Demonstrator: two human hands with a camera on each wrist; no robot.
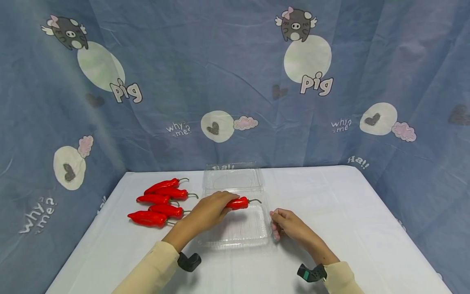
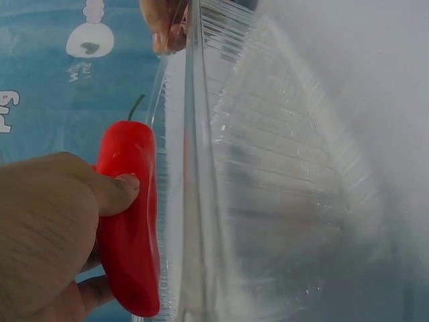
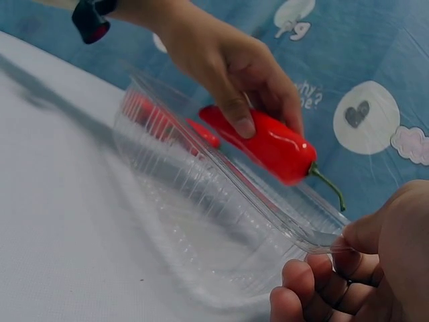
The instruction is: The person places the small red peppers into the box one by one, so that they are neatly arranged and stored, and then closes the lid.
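Observation:
A red chili pepper point(image 1: 239, 203) with a thin green stem is gripped in my left hand point(image 1: 213, 210), thumb on one side and fingers on the other. In the left wrist view the pepper point(image 2: 129, 215) hangs over the rim of a clear plastic clamshell box point(image 2: 268, 174), stem pointing away from the hand. My right hand point(image 1: 288, 224) pinches the rim of the box at its right side; the right wrist view shows thumb and curled fingers at the corner of the clear box point(image 3: 221, 221). The hinged lid point(image 1: 233, 179) lies folded back behind the base.
Several more red peppers point(image 1: 158, 219) lie in a loose group on the white-covered table point(image 1: 330, 196), left of the box. A blue cloth point(image 1: 235, 81) with pig prints hangs behind and along the sides. Both wrists wear a black band.

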